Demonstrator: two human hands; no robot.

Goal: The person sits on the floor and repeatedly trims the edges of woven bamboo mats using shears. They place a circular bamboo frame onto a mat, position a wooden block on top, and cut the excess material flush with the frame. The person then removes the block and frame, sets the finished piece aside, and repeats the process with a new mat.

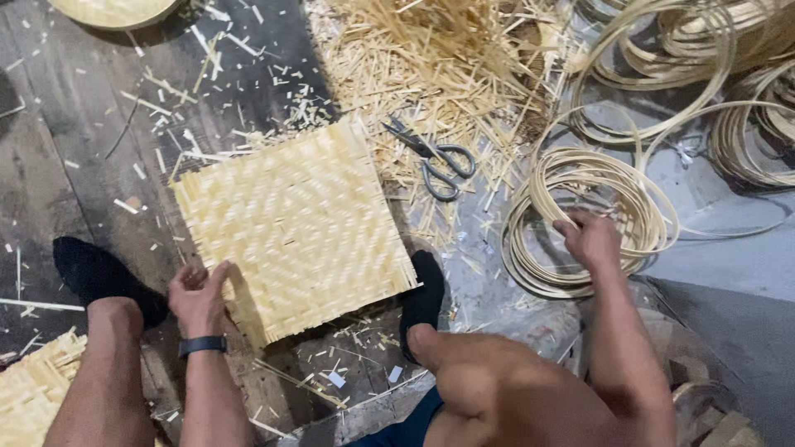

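head view shows our left hand (197, 296) resting with spread fingers on the near left corner of a square woven mat (294, 228) that lies flat on the dark plank floor (74, 165), between our two feet in black socks; the hand presses rather than clamps, nothing closed in it. our right hand (590, 240) curls its fingers over the near rim of a coil of pale cane strips (584, 219) just right of the mat, gripping a few strands

we judge the mat light and thin, springy but stiff enough to keep its shape, with frayed strip ends along every edge that could snag or splinter; a flat pinch at a corner or along an edge looks the safest hold. the coil looks light too, floppy and eager to spring open, so we would take it through the ring, gathering many strands together

counted: one whole mat, part of a second mat (33, 393) at the lower left, one pair of scissors (435, 159) on the heap of offcuts (439, 66), one coil in hand and at least three more loose coils (687, 58) beyond, though they overlap too much for a sure count
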